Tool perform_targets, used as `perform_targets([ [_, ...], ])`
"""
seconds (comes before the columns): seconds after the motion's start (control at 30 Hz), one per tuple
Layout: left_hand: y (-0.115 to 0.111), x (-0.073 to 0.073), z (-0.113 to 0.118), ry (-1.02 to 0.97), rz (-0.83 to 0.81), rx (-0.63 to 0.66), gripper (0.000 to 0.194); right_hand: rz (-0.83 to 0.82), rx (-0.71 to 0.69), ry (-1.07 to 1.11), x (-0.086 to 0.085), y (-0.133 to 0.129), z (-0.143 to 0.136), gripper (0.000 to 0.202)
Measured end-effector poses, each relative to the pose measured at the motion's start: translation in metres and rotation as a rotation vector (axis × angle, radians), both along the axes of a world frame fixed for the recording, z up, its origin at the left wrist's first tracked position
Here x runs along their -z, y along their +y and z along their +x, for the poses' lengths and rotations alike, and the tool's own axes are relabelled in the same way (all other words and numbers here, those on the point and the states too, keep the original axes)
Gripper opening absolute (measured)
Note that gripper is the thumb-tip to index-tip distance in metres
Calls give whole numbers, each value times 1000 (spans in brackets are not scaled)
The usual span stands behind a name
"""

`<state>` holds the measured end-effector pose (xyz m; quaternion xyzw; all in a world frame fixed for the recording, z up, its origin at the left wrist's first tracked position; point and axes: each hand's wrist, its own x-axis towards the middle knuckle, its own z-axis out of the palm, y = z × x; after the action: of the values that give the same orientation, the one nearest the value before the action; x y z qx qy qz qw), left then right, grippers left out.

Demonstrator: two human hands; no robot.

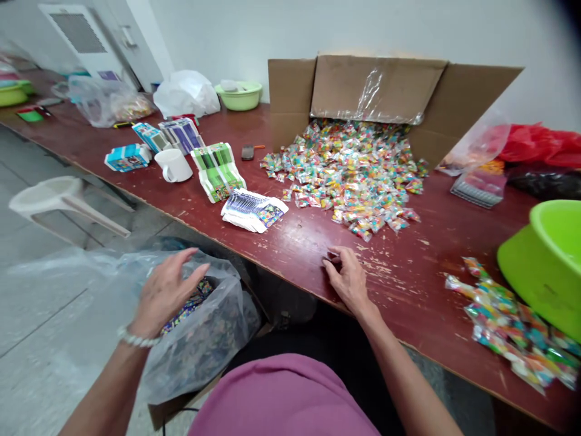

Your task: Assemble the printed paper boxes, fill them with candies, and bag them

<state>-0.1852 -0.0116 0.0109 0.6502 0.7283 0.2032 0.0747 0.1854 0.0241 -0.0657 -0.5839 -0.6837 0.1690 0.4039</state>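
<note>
My left hand hovers over a clear plastic bag with dark, colourful small packets in it. Its fingers are apart and nothing is in them. At the table's front edge, my right hand is low over the red-brown tabletop, fingers curled with a gap between thumb and forefinger; no object shows there. Ahead of it spreads a heap of small wrapped candies, spilling from a tipped cardboard box. A stack of flat purple-and-white printed cartons lies between the hands, farther back.
Green flat cartons, a white mug and blue cartons stand at left. On the right are a lime-green basin and more wrapped candies. A white plastic stool is on the floor at left.
</note>
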Motion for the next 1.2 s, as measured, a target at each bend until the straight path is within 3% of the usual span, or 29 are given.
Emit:
perform_targets([
  [0.1, 52, 6, 57, 130, 81, 118, 49, 28, -44, -78, 6, -1, 3, 18],
  [0.17, 89, 12, 94, 235, 96, 75, 51, 31, -55, -67, 6, -3, 1, 15],
  [0.23, 117, 19, 115, 294, 78, 62, 52, 30, -49, -44, 5, -3, 1, 15],
  [0.33, 140, 29, 119, 332, 49, 73, 52, 31, -45, -42, 6, -2, 1, 14],
  [0.47, 146, 33, 112, 342, 47, 45, 51, 36, -38, -37, 7, -1, 2, 13],
  [0.53, 146, 31, 113, 249, 71, 24, 47, 33, -42, -31, 7, -1, 2, 14],
  [0.6, 146, 27, 115, 35, 83, 18, 38, 26, -44, -20, 6, -1, 2, 14],
  [0.73, 133, 20, 119, -288, 59, 56, 20, -39, 9, 78, 1, -1, 1, 19],
  [0.87, 81, 21, 136, -546, -53, 174, 32, -233, 54, 567, -14, -7, -10, 44],
  [0.93, 46, 23, 147, -950, -323, 306, 36, -338, 1, 855, -26, -15, -18, 51],
  [1.0, 17, 23, 156, -1196, -548, 378, 37, -435, -75, 1001, -39, -24, -25, 46],
  [1.13, -9, 20, 163, -1601, -1031, 612, 55, -562, -260, 959, -59, -38, -33, 33],
  [1.2, -10, 20, 164, -1669, -1135, 693, 47, -577, -359, 926, -64, -41, -35, 28],
])
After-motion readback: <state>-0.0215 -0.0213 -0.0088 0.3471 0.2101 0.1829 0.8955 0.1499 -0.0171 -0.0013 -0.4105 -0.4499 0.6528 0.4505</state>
